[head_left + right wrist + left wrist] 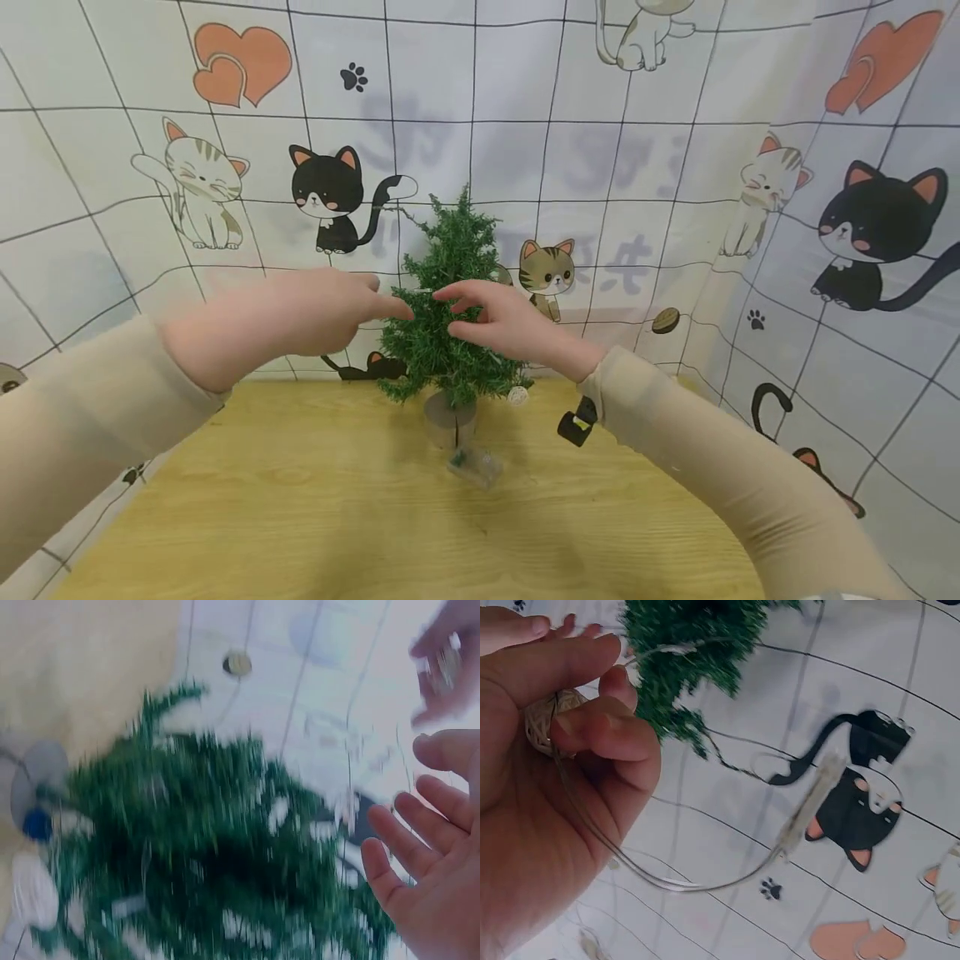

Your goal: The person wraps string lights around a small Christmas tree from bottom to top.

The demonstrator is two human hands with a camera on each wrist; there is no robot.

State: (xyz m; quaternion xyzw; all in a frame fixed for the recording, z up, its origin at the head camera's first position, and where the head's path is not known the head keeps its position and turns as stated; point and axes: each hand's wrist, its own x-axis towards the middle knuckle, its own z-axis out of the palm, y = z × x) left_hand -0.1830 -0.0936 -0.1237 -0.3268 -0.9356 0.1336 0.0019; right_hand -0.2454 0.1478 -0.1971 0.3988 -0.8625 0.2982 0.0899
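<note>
Up at mid-height of the small green tree [461,242], the head view has both arms stretched forward! Left hand [337,312] comes in from the left, back of it showing, one finger pointed at the branches; right hand [498,321] sits opposite, fingers slightly bent, thumb below, the two just apart in front of the greenery. Beneath them the tree's round base [450,423] stands on the wooden table [300,517], a clear packet [476,468] just in front, a white ball [517,395] low on the right side.

Over to the left wrist: fingers curled, and that hand grips a woven ball [544,724] against its palm, wire [676,886] looping out to a pale tube [810,806], branches right beside the fingertips!

And the right wrist, badly smeared, so call it probable: palm showing, fingers spread and relaxed, holding nothing, right at the tree's edge, the left hand a blur nearby.
</note>
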